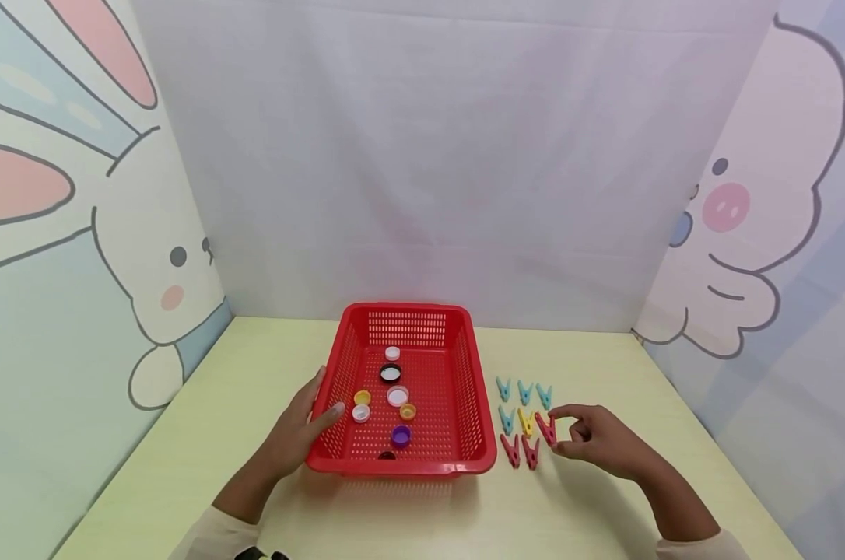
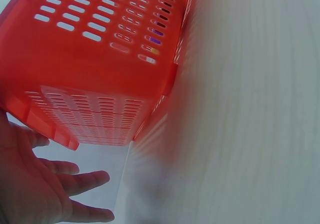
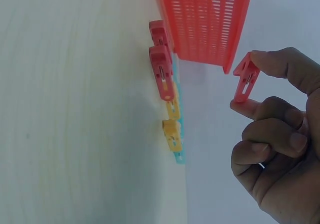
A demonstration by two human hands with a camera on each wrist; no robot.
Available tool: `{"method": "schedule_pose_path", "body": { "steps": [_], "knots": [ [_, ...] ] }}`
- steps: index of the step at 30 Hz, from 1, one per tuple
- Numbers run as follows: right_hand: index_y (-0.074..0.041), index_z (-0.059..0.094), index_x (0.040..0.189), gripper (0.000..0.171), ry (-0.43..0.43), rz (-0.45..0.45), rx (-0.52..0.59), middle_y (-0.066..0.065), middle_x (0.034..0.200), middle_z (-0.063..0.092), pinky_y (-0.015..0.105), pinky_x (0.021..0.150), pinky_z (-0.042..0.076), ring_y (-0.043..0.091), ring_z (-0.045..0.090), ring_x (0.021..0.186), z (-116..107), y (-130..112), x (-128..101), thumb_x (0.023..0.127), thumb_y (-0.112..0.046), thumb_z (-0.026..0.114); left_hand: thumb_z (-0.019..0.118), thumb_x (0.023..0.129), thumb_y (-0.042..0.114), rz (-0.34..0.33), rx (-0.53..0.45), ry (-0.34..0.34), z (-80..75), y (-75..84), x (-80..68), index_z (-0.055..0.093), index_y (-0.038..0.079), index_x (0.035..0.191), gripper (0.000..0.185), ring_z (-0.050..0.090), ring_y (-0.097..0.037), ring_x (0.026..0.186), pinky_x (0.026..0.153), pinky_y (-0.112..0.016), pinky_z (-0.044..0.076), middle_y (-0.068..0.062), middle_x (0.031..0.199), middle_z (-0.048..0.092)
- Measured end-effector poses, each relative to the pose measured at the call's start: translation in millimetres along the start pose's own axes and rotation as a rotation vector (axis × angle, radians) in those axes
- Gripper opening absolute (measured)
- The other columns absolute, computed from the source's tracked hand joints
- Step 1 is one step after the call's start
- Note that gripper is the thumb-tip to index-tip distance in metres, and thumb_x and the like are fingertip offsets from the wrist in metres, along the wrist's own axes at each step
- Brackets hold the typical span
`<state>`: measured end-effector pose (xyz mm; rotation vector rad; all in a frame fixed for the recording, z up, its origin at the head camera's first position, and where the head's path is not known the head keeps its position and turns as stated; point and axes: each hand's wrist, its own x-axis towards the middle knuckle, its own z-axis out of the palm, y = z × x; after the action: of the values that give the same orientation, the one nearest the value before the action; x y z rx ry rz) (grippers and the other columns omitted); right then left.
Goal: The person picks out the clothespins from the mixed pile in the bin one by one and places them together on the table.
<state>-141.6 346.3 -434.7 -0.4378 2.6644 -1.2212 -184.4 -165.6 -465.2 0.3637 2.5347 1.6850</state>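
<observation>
My right hand [image 1: 594,439] pinches a red clothespin [image 1: 546,429] between thumb and index finger, the other fingers curled in. In the right wrist view that clothespin [image 3: 247,77] is held above the table. My left hand [image 1: 296,424] is at the left rim of a red plastic basket [image 1: 401,467], thumb over the rim; in the left wrist view its fingers [image 2: 85,182] extend straight outside the wall. Beside the basket lie two red clothespins [image 1: 531,453], a yellow clothespin [image 1: 525,421] and several teal clothespins [image 1: 525,393].
Inside the basket lie several round caps, among them a purple cap [image 1: 401,435], a black-rimmed cap [image 1: 390,373] and a yellow cap [image 1: 362,397]. The pale wooden table [image 1: 569,358] ends at a white back wall [image 1: 422,171], with cartoon-printed side panels [image 1: 766,194].
</observation>
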Motion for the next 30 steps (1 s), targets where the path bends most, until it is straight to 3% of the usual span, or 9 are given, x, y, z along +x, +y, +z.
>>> {"method": "schedule_pose_path", "body": {
  "steps": [16, 30],
  "knots": [
    [0.016, 0.06, 0.142, 0.061, -0.018, 0.074, 0.034, -0.007, 0.064, 0.042, 0.024, 0.051, 0.035, 0.003, 0.034, 0.056, 5, 29, -2, 0.093, -0.012, 0.084, 0.079, 0.097, 0.043, -0.003, -0.005, 0.006, 0.3, -3.2, 0.8, 0.013, 0.019, 0.176, 0.106, 0.072, -0.032, 0.124, 0.086, -0.042, 0.07, -0.019, 0.161, 0.048],
    [0.015, 0.067, 0.136, 0.06, -0.036, 0.106, -0.008, -0.005, 0.065, 0.045, 0.022, 0.05, 0.033, 0.004, 0.035, 0.056, 7, 34, -5, 0.088, -0.012, 0.089, 0.078, 0.098, 0.045, -0.012, 0.018, 0.005, -0.2, 2.4, -0.7, 0.013, 0.019, 0.176, 0.105, 0.07, -0.032, 0.128, 0.088, -0.042, 0.07, -0.018, 0.162, 0.048]
  ]
}}
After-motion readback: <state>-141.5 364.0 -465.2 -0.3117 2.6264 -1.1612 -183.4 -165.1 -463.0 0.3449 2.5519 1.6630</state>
